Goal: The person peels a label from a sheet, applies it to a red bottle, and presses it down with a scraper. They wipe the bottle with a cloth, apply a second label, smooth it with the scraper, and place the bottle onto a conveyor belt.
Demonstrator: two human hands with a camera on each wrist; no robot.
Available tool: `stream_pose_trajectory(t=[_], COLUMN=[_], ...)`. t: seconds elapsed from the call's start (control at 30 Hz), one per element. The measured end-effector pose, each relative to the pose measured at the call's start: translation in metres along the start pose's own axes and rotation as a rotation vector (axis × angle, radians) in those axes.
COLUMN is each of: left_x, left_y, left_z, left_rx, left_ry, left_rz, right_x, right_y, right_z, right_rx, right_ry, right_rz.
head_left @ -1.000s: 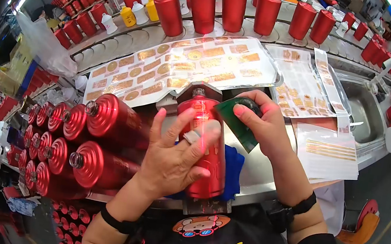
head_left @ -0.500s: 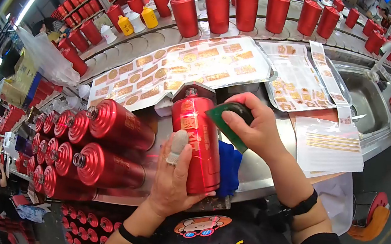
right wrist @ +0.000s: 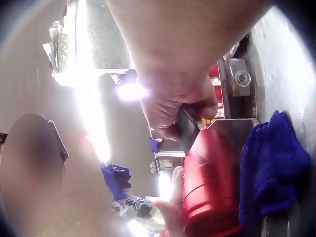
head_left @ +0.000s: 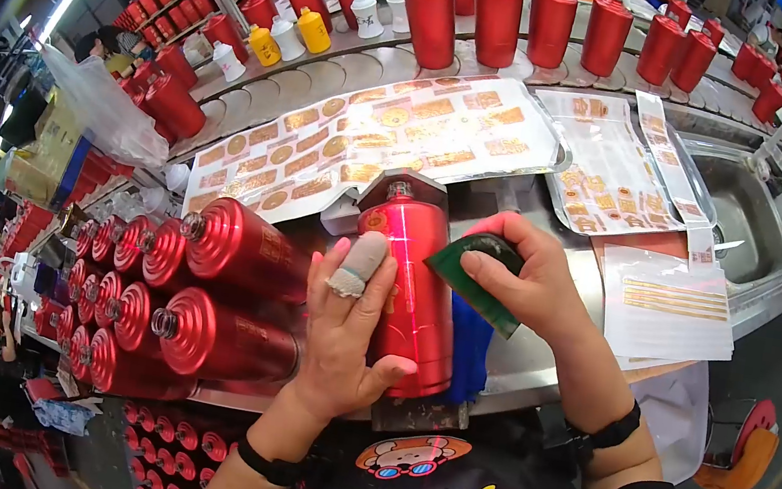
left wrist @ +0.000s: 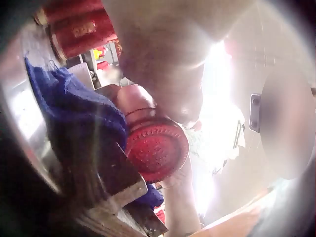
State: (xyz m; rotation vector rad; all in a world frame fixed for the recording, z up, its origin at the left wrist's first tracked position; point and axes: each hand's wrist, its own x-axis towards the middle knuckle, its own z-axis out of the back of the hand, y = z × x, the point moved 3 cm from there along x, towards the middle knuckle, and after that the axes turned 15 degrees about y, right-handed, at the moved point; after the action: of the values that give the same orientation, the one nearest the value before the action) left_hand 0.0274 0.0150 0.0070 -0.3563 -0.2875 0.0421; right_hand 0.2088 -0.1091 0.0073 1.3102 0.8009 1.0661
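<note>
A red bottle (head_left: 415, 319) lies in a cradle on the bench, its clear neck pointing away; gold marks show along its left side. My left hand (head_left: 342, 338) rests along that side, fingers extended, thumb over the lower body, a pale cloth cover on one finger. In the left wrist view the bottle's round base (left wrist: 158, 150) faces the camera beside this hand. Fingers and thumb of my right hand (head_left: 532, 281) pinch a green scraper (head_left: 476, 283), one corner close to the bottle's upper right. A blue cloth (head_left: 469, 347) bunches at the bottle's right.
Several red bottles (head_left: 226, 336) lie stacked at the left. Behind the cradle are a sheet of gold decals (head_left: 366, 140) and a tray of decals (head_left: 613, 177). Red bottles (head_left: 497, 23) stand along a conveyor (head_left: 357, 67) at the back. A sink (head_left: 740, 206) is at the right.
My left hand moved from the bottle's top to its left side, and the bottle turned, its gold lettering leaving the upper face. My right hand still holds the scraper close by. Conveyor bottles shifted.
</note>
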Motion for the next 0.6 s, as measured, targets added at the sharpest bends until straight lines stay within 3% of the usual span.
stream_pose_trajectory(t=[0.17, 0.27, 0.37, 0.47, 0.6], left_x=[0.009, 0.014, 0.015, 0.017, 0.023], left_y=[-0.008, -0.01, -0.001, 0.01, 0.015], left_z=[0.013, 0.017, 0.016, 0.009, 0.005], left_rx=[0.27, 0.26, 0.048, -0.295, -0.505], left_ry=[0.095, 0.11, 0.034, -0.121, -0.143], left_rz=[-0.026, -0.042, -0.078, 0.009, 0.172], right_x=[0.001, 0.001, 0.002, 0.007, 0.017], right_y=[-0.005, -0.006, -0.003, 0.003, 0.011], right_z=[0.001, 0.001, 0.001, 0.004, 0.006], right_rx=[-0.006, 0.013, 0.034, -0.02, -0.105], right_ry=[-0.016, -0.029, -0.019, 0.025, 0.111], right_rz=[0.01, 0.015, 0.0, -0.009, -0.011])
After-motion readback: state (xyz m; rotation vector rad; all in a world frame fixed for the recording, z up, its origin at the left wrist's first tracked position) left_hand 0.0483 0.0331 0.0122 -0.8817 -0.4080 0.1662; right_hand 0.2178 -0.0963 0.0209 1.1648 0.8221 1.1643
